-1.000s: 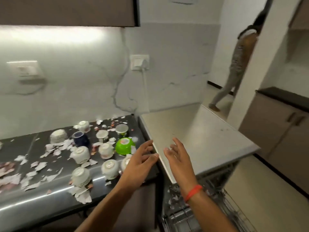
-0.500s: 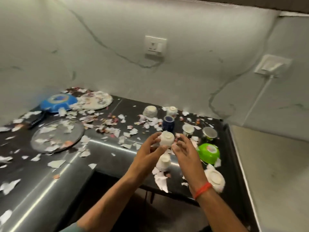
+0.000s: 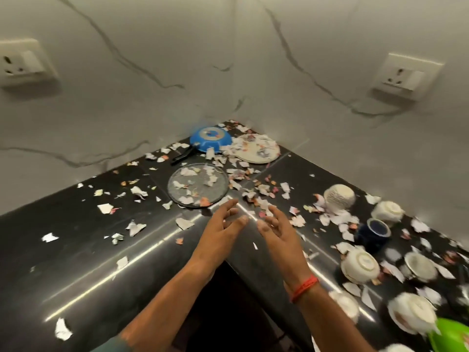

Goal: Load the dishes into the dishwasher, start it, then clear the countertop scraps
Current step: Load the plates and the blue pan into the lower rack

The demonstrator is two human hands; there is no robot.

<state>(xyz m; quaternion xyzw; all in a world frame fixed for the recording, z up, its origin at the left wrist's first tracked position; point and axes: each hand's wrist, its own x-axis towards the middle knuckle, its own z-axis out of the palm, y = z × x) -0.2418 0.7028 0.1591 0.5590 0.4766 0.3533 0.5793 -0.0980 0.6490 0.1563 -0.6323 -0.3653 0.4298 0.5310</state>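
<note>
- The left hand and right hand hovered side by side over the inner corner edge of the black countertop, fingers spread and loosely bent, palms turned toward each other, holding nothing; the fingertips pointed to 12 o'clock.
- Just beyond the fingertips, at 12 o'clock, lay the clear glass plate, flat and littered with paper scraps.
- Farther on at 12 o'clock, in the wall corner, sat the blue pan upside down, its black handle running along an axis from 1 toward 7 o'clock; touching it at its 3 o'clock side lay a white plate heaped with scraps.
- From 2 to 4 o'clock of the hands stood overturned white cups, a ribbed white bowl, a dark blue cup tipped on its side with its mouth up and toward the camera, and a green bowl at the frame's lower right corner, blurred.
- Scraps lay scattered over both arms of the counter, thinner toward 9 o'clock.
- The counter's rounded front edges met beneath the wrists; dark open room lay below at 6 o'clock.
- Two wall sockets sat at 10 and 2 o'clock.
</note>
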